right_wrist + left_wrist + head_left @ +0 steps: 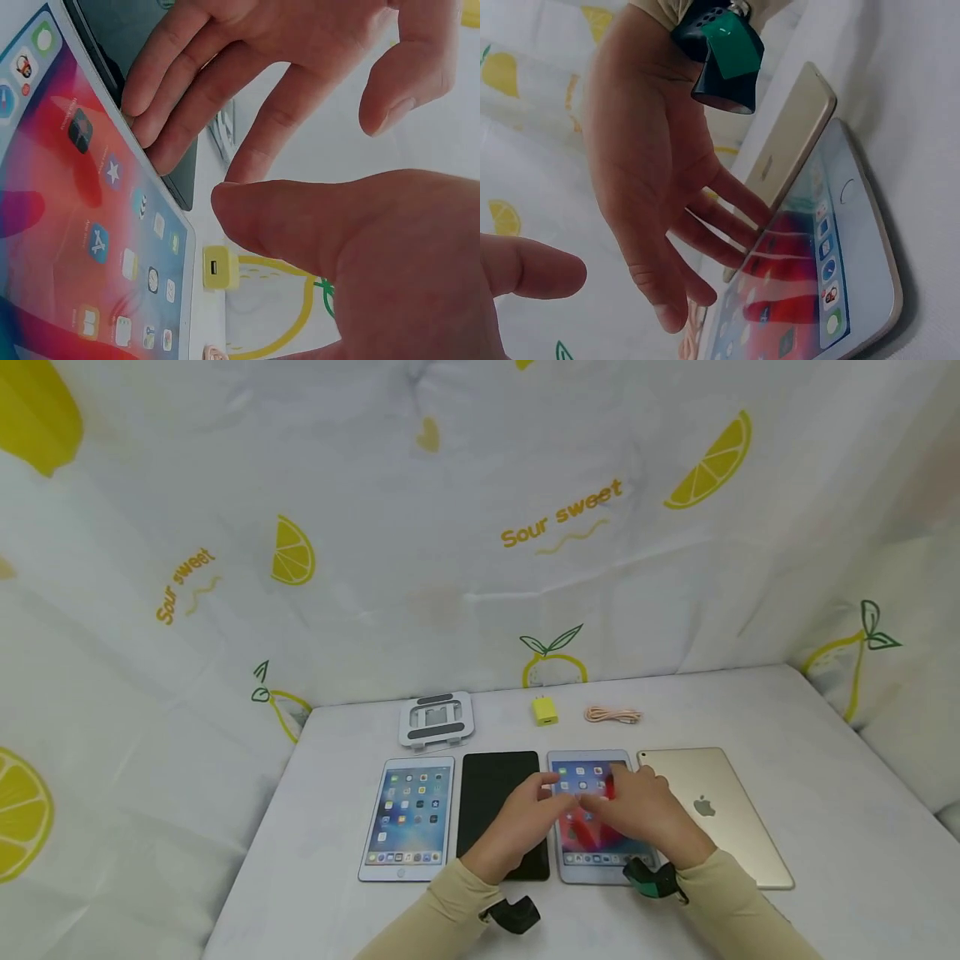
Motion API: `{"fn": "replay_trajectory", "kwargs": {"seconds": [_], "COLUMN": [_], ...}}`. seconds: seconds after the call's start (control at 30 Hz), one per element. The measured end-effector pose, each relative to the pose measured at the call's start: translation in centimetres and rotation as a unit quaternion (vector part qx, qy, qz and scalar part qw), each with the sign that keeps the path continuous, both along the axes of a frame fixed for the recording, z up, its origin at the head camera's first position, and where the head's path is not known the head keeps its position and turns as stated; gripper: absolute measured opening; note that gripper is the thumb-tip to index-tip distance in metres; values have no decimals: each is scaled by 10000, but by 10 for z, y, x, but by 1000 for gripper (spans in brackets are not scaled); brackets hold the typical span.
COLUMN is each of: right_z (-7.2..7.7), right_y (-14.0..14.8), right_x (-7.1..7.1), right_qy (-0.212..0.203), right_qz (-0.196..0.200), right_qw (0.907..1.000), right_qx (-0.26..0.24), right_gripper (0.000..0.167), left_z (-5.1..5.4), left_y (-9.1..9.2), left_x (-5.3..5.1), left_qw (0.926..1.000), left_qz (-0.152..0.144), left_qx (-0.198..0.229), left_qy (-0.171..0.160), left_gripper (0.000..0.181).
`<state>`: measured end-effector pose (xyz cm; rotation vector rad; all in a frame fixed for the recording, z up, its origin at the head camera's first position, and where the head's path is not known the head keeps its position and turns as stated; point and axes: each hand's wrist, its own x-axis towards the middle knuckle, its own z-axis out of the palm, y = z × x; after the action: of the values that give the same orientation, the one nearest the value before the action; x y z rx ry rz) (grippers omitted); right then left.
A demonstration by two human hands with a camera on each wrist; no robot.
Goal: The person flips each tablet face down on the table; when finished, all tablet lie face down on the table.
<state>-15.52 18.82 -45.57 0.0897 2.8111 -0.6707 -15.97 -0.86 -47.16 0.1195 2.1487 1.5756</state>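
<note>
A white tablet (572, 872) with a lit screen and red wallpaper lies flat, face up, under both hands. My left hand (522, 818) is at its left side; in the right wrist view, extended fingers (206, 90) lie along that edge, beside the dark tablet (498, 785). My right hand (651, 808) is at the opposite side. In the left wrist view its fingers (724, 225) reach down by the edge near the gold tablet (720, 802). Both thumbs hover above the screen, pointing toward each other. Whether the fingertips press the edges is hard to tell.
Another white tablet (408, 814), screen lit, lies at the left. Behind the row are a folded grey-white stand (437, 732), a yellow charger plug (545, 711) and a coiled pink cable (612, 715). A lemon-print cloth (450, 635) hangs behind the table.
</note>
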Motion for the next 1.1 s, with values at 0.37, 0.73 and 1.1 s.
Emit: {"fn": "replay_trajectory", "kwargs": {"seconds": [0.37,0.73,1.1], "right_z": [-1,0,-1], "right_y": [-2,-8,-11], "right_x": [-1,1,0], "right_qy": [-65,-135,-190], "right_qz": [90,13,79], "right_qw": [9999,9987,9976], "right_qx": [-113,-485,-660], "right_gripper": [101,109,113], "left_z": [8,17,22], "left_y": [-1,-12,-15], "left_x": [1,-5,-5], "left_qw": [9992,9968,9965], "left_qz": [308,379,340], "left_qx": [152,698,756], "left_qy": [217,16,109], "left_gripper": [62,64,63]}}
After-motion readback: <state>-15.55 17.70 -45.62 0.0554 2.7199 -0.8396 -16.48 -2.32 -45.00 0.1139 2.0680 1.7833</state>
